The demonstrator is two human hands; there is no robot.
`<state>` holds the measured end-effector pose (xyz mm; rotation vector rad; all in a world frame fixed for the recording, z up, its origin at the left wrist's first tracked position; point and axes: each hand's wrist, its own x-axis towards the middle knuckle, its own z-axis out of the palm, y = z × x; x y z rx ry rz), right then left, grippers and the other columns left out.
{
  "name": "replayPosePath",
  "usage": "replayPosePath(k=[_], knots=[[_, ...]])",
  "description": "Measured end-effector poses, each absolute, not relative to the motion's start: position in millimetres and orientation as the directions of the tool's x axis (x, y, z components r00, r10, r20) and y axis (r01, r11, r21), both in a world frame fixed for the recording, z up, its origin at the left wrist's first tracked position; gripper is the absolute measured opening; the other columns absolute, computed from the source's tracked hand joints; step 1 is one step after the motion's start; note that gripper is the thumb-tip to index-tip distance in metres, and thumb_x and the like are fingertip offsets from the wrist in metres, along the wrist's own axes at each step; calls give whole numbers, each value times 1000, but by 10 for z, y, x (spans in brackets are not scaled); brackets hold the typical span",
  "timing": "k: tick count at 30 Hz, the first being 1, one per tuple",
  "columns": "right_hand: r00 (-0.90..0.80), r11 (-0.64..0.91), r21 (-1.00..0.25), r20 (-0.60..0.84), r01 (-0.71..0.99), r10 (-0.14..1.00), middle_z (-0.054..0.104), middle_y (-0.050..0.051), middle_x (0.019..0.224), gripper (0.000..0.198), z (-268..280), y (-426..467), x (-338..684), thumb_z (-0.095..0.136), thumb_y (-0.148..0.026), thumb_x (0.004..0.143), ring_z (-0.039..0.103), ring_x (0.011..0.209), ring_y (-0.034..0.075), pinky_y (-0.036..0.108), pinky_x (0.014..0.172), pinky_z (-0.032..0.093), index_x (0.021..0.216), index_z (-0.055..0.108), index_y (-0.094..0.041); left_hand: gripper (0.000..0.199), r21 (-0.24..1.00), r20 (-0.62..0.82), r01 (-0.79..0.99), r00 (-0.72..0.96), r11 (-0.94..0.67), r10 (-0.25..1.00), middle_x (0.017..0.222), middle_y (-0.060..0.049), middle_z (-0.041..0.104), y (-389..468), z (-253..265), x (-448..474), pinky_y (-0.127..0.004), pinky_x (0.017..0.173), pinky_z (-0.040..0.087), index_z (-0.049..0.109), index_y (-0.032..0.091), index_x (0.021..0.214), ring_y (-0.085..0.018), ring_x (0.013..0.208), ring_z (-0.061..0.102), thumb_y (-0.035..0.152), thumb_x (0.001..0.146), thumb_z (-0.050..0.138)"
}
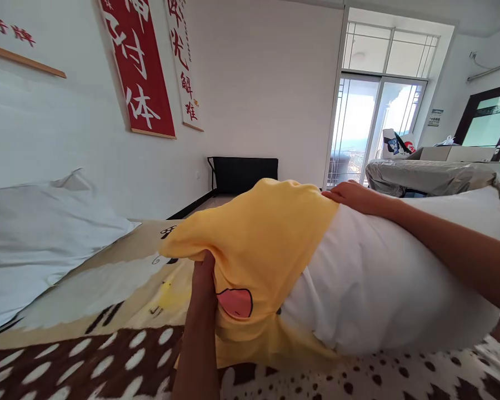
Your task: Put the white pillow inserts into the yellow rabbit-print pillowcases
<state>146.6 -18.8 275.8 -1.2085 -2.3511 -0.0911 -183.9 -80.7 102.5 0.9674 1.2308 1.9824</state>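
Observation:
A yellow pillowcase (270,233) with a pink cheek patch covers the left part of a plump white pillow (370,278). The pillow's right part is bare and white. My left hand (204,278) grips the pillowcase near its left end, the fingers partly hidden under the fabric. At the top edge, where yellow cloth meets white, my right hand (352,197) is closed on the pillowcase's rim, and my right forearm lies across the pillow. Some of its fingertips are out of sight behind the edge.
Another white pillow (45,239) lies at the left. Beneath everything is a patterned blanket (108,361) in brown and beige. A black folded panel (245,175) stands by the far wall. Plastic-covered furniture (425,176) with boxes stands at the right, near a glass sliding door (358,128).

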Motion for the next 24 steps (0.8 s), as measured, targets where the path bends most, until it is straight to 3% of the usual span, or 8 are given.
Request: replayPosePath(k=[3,7,12,15,18,20,22,24], knots=[[-497,589,-26,509,808,703,34,-5,47,49,2961,-155,1562,40,-47,89,32,51,8,27,61,26,48,37,-19,73,897,359,-52,-495,-440,791,124,-9,60,-904,1094,-1736,-35,95,48,53,20,123,-29,121,50,66,67,60],[-498,601,-50,509,797,702,42,-4,51,35,2551,-136,1591,45,-37,86,35,53,9,26,60,23,56,43,-20,76,752,649,51,-227,-657,726,131,-10,54,-1086,1300,-1581,-37,101,42,47,19,132,-28,120,49,64,72,56],[-291,558,-363,575,746,764,50,-2,56,23,1991,71,1547,48,-33,78,40,56,12,26,58,28,59,46,-20,43,763,613,320,-84,-561,786,110,-11,66,-1199,1476,-1429,-37,96,44,64,16,109,-26,107,58,46,79,57],[-102,495,-597,569,632,816,54,0,59,26,2022,192,1561,48,-41,76,47,58,13,27,58,34,62,51,-19,51,672,635,574,-120,-468,763,125,-9,58,-1181,1496,-1357,-40,102,38,57,21,120,-27,115,53,49,78,55],[-96,442,-802,443,402,891,61,1,64,25,2127,144,1594,55,-42,70,56,60,16,29,57,43,77,58,-18,63,659,539,686,-145,-308,830,128,-11,56,-1178,1506,-1323,-42,98,41,50,20,126,-30,114,54,57,75,53],[-191,365,-926,342,99,920,65,2,71,36,2132,18,1607,62,-40,69,62,67,18,32,64,49,98,59,-19,55,659,427,702,-53,-270,903,113,-10,65,-1182,1512,-1314,-39,87,47,57,20,114,-29,101,60,60,77,48],[-295,297,-941,333,-161,896,67,4,83,52,2057,-139,1611,66,-40,70,64,77,19,35,74,51,116,53,-22,48,645,370,713,23,-274,929,99,-8,68,-1178,1518,-1295,-35,77,50,60,21,103,-26,88,63,60,80,44],[-334,320,-911,395,-258,856,67,5,97,60,1917,-280,1625,69,-39,69,65,88,21,36,79,52,124,49,-25,45,611,402,744,2,-270,915,95,-6,69,-1172,1521,-1248,-33,74,50,61,21,100,-25,84,63,58,80,45]])
